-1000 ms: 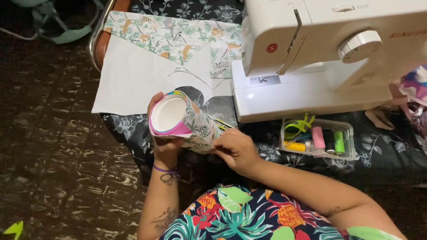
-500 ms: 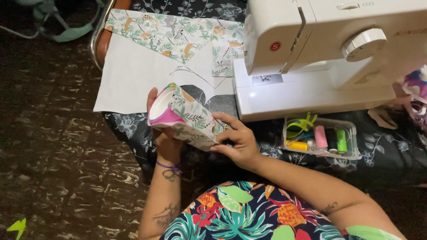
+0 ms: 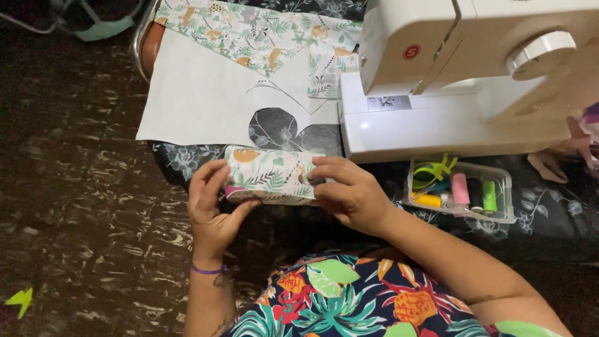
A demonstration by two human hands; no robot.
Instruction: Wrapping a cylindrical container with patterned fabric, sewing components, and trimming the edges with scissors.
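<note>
A white sewing machine point(image 3: 462, 75) stands at the back of a dark floral-covered table point(image 3: 549, 212), its lamp lighting its own white bed, and a pale sheet with round cut-outs point(image 3: 206, 100) lies flat to its left, partly under leafy printed fabric point(image 3: 262, 31), above a dark patterned floor point(image 3: 75, 187). A clear box of thread spools point(image 3: 462, 190) sits just in front of the machine, within easy reach. At the table's near edge a leafy-print fabric cylinder point(image 3: 269, 175) lies sideways between both hands, the left hand point(image 3: 215, 209) cupped round its pink-lined end and the right hand point(image 3: 349, 195) clamped on the other, seemingly to steady it for inspection.
</note>
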